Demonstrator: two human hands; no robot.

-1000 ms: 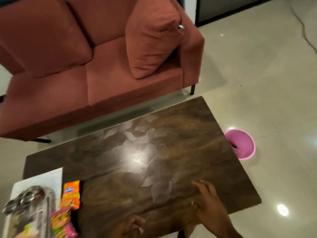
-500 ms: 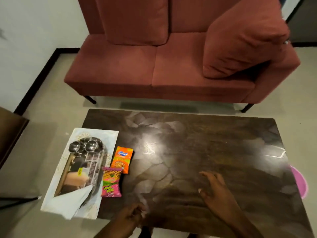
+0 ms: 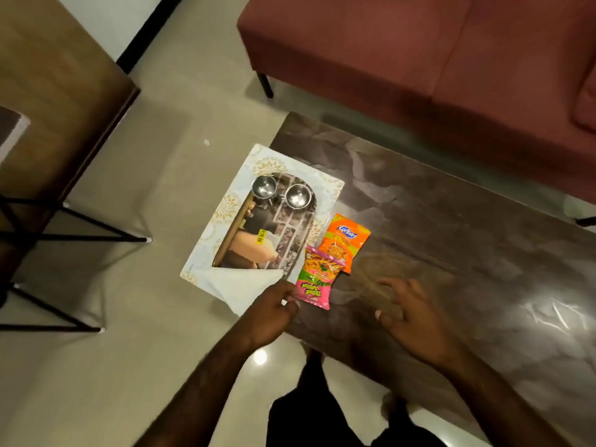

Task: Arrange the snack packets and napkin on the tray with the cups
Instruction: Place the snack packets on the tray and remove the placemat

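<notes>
1. Far left: a wooden furniture piece on thin black legs stands on the pale floor, well apart from the table.
2. Left end of the dark table: a white patterned tray lies there, its left part hanging over the table edge.
3. On the far end of the tray, two steel cups sit side by side, openings up, nearly touching.
4. On the near end of the tray, a white napkin lies flat, one corner pointing toward the person and passing the tray's near edge.
5. Left hand: fingers curled, fingertips at the near left corner of the pink snack packet. Contact looks likely; whether it is a firm pinch I cannot tell.
6. Pink snack packet lies on the table just right of the tray, its far end overlapping the orange snack packet.
7. Orange snack packet lies flat on the table, just beside the tray's right edge, farther than the pink one.
8. Right hand: fingers spread and bent, empty, over bare table to the right of the packets; blurred.
9. Far right: a red sofa stands beyond the table.
</notes>
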